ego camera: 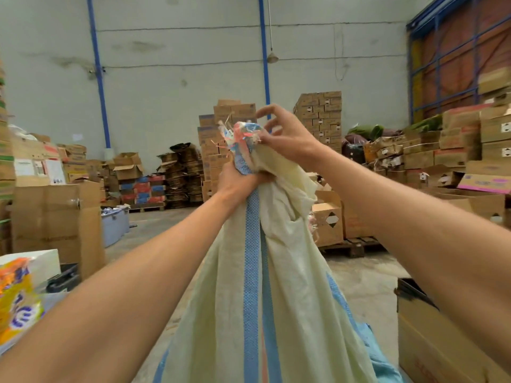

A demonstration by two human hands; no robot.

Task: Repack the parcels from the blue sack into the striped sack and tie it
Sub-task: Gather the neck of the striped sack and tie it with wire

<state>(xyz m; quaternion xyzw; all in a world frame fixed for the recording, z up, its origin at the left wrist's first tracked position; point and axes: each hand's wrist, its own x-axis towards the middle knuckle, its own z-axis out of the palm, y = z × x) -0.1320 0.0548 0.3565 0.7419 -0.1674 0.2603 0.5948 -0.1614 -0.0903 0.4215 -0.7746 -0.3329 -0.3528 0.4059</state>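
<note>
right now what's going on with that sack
A person is closing up the striped sack, a pale woven sack with blue stripes, held up in a warehouse full of cardboard boxes. The left hand grips the gathered neck tight, while the right hand pinches the frayed top edge above it. No tie or knot is visible yet. A bit of blue sack shows low on the right.

Grey concrete floor (367, 275), wooden pallets (351, 244) of cardboard boxes (326, 217), grey tub (113, 225)
</note>
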